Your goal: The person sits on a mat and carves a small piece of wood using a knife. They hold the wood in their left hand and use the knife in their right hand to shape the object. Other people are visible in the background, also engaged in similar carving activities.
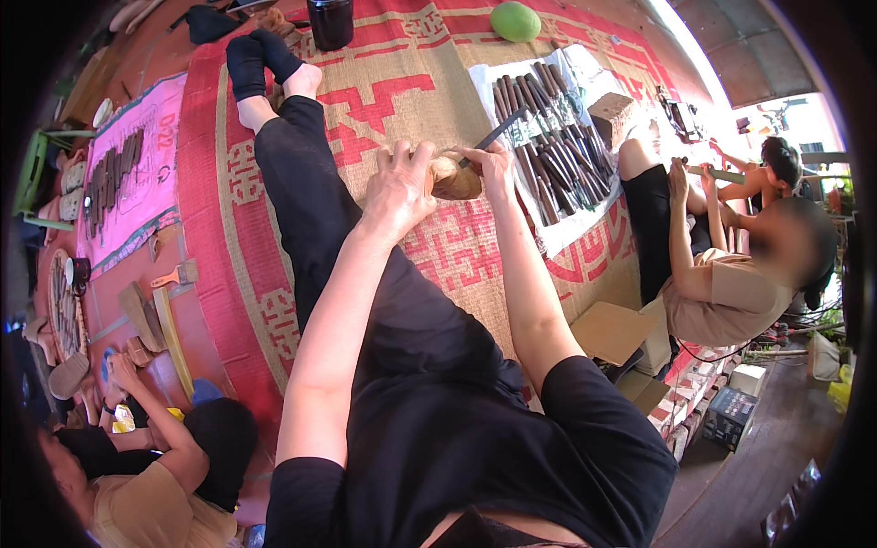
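My left hand is closed around a carved, light brown wooden piece, held above my lap. My right hand grips a dark, flat, narrow tool at the right of the wood. One end of this tool is at the wood's upper edge; the other points up and right toward a row of carving tools. Its exact kind is unclear. My legs stretch out over the woven red and tan mat.
Dark-handled carving tools lie on white cloth to the right. A green round fruit and a dark jar are ahead. Co-workers sit at right and lower left. A brush and cardboard box flank me.
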`<state>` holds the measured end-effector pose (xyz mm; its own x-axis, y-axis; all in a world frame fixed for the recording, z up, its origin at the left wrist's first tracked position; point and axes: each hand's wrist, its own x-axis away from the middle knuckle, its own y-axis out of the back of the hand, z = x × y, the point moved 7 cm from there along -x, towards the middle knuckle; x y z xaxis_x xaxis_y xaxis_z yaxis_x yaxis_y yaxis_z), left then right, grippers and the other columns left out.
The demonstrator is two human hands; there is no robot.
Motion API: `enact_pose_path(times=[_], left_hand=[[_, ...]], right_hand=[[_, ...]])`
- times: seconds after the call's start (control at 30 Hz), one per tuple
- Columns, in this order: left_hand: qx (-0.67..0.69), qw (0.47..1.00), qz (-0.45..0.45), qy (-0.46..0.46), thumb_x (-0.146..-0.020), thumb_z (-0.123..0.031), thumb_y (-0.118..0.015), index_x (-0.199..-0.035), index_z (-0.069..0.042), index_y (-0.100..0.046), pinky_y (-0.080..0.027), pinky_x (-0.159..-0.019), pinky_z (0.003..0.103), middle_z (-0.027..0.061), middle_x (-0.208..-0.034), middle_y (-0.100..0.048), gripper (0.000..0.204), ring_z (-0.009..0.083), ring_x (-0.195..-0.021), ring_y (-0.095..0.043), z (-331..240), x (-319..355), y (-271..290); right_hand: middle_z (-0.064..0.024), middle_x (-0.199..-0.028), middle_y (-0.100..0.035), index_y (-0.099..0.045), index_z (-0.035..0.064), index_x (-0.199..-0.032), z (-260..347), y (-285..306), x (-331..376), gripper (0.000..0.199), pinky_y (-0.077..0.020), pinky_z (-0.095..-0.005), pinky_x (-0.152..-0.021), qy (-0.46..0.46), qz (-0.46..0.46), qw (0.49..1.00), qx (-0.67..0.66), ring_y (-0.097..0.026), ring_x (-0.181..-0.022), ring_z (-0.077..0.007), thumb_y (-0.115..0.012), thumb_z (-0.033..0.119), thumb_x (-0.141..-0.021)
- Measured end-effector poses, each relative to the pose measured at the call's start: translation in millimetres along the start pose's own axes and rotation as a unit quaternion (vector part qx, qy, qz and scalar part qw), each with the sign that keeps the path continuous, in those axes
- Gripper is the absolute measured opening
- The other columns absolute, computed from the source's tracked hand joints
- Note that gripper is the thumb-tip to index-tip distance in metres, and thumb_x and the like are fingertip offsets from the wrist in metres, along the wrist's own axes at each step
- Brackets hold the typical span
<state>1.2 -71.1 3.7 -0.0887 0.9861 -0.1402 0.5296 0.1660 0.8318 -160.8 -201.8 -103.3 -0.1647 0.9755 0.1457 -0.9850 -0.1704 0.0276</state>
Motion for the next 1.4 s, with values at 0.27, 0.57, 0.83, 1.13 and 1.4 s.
enact_pose_path(times=[0.27,0.57,0.83,1.13,1.4], left_hand=[[0.0,1.0,-0.01,-0.006,-0.066,-0.006,-0.069,-0.12,-0.014,-0.04,-0.054,-0.086,0.048,0.0141,-0.114,-0.045,0.062,0.0396,-0.113,-0.045,2.7,-0.2,-2.1],[-0.01,1.0,-0.019,-0.019,-0.066,-0.007,-0.069,-0.119,-0.013,-0.041,-0.054,-0.087,0.048,0.014,-0.113,-0.047,0.06,0.0393,-0.113,-0.046,-0.7,0.9,0.8],[0.003,1.0,-0.019,-0.013,-0.066,-0.005,-0.068,-0.119,-0.012,-0.042,-0.053,-0.086,0.047,0.0144,-0.113,-0.046,0.06,0.0394,-0.111,-0.047,1.6,1.1,2.9],[0.007,1.0,-0.013,-0.027,-0.063,-0.004,-0.07,-0.12,-0.013,-0.041,-0.053,-0.086,0.047,0.0133,-0.11,-0.045,0.065,0.0384,-0.112,-0.045,-3.9,0.3,4.4],[-0.006,0.999,-0.015,-0.034,-0.063,-0.004,-0.069,-0.12,-0.013,-0.041,-0.053,-0.087,0.046,0.0129,-0.11,-0.044,0.065,0.0376,-0.113,-0.044,-3.8,1.7,0.9]], right_hand=[[-0.0151,-0.077,-0.066,-0.058,-0.0032,-0.086,-9.4,23.5,-1.2,0.012,-0.0535,-0.0253,-0.05,-0.065,-0.069,0.991,-0.099,-0.067,-0.061,-0.0212,-0.065,0.001,-0.079],[-0.0127,-0.077,-0.066,-0.06,-0.0015,-0.086,-1.1,20.3,-5.0,0.012,-0.0497,-0.0236,-0.05,-0.051,-0.093,0.994,-0.006,-0.066,-0.062,-0.0197,-0.067,0.002,-0.077],[-0.0087,-0.08,-0.069,-0.063,0.0015,-0.085,-7.1,4.0,11.4,0.013,-0.0488,-0.029,-0.063,-0.106,-0.024,0.991,-0.083,-0.062,-0.068,-0.0146,-0.071,0.009,-0.077],[-0.0088,-0.078,-0.066,-0.057,0.0051,-0.087,-29.0,29.4,6.7,0.012,-0.0521,-0.0293,-0.057,-0.113,-0.088,0.979,-0.144,-0.064,-0.064,-0.0175,-0.067,0.008,-0.082],[-0.0121,-0.083,-0.066,-0.055,0.0022,-0.087,-31.1,12.3,4.9,0.014,-0.0522,-0.0319,-0.061,-0.093,-0.061,0.986,-0.127,-0.065,-0.069,-0.0203,-0.067,0.006,-0.079]])
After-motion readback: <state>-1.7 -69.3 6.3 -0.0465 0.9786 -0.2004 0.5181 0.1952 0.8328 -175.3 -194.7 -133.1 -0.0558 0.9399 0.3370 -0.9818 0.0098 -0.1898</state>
